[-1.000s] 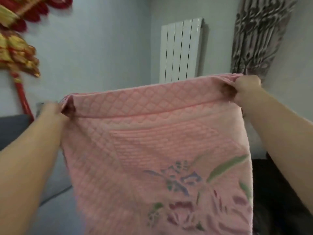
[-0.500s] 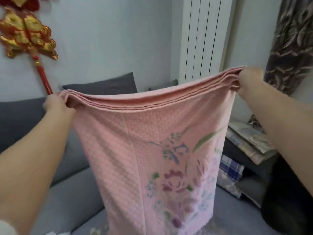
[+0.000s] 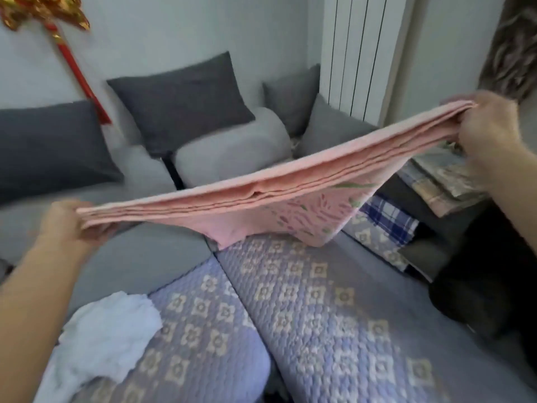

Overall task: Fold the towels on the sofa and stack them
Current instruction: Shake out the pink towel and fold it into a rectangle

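A pink quilted towel with a flower print [image 3: 279, 196] hangs folded over itself, stretched between both hands above the sofa [image 3: 151, 257]. My left hand [image 3: 66, 222] grips its left end, low and near me. Higher up at the right, my right hand [image 3: 485, 129] grips the other end. The towel's lower edge sags down to the purple patterned sofa cover [image 3: 313, 301]. A crumpled white towel [image 3: 107, 330] lies on the seat at the lower left. Folded checked and patterned towels [image 3: 436, 181] sit stacked at the right, behind my right arm.
Dark grey cushions [image 3: 180, 100] and light grey bolsters [image 3: 232, 146] line the sofa back. A white radiator [image 3: 357, 53] stands on the far wall and a red and gold ornament [image 3: 69, 53] hangs at the left. A dark object [image 3: 488, 280] sits at the right.
My view has tipped down from the wall to the sofa seat. Both hands have lowered the towel, which now hangs shorter, with its top edge slanting up to the right.
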Tool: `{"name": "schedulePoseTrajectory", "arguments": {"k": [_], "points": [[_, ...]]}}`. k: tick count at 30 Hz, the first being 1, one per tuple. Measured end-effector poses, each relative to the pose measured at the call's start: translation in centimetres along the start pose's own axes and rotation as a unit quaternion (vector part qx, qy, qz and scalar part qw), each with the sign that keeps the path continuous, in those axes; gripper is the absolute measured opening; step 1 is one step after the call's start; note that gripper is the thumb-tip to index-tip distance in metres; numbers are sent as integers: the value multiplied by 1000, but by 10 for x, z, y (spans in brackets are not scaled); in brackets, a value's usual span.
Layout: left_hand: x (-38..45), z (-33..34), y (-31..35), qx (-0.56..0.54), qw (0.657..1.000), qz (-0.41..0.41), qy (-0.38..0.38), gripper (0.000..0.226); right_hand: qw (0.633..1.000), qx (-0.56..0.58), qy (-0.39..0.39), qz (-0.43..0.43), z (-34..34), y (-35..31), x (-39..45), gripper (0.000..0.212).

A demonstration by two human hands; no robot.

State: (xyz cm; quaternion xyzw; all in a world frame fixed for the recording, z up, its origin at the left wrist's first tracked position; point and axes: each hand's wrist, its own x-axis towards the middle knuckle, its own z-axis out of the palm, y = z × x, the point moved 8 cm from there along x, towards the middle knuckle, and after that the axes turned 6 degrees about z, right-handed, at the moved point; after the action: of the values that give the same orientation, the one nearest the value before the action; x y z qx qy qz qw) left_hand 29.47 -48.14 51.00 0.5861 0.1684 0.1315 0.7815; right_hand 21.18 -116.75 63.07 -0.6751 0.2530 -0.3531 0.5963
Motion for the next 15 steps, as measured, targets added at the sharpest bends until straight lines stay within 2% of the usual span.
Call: {"name": "schedulePoseTrajectory", "arguments": {"k": [1,2,4,7,10,13,15], "points": [[-32,4,-40,43,997,-70,10,8,999,-44,-20,16,-13,32,-6,54],[-60,-9,-82,73,987,-133,53,16,996,-68,-43,31,-32,70,-13,56],[-138,-20,-166,122,969,-205,61,17,989,-99,-60,88,-76,143,-26,52],[-217,-37,-279,212,923,-315,64,8,964,-159,-82,196,-138,244,-38,48],[-282,-57,-372,302,853,-425,21,41,925,-243,-92,276,-193,334,-55,53],[-342,-53,-403,385,791,-474,-22,31,877,-327,-83,343,-257,414,-79,51],[-377,-43,-408,417,745,-517,-60,25,851,-358,-37,383,-306,454,-96,41]]}}
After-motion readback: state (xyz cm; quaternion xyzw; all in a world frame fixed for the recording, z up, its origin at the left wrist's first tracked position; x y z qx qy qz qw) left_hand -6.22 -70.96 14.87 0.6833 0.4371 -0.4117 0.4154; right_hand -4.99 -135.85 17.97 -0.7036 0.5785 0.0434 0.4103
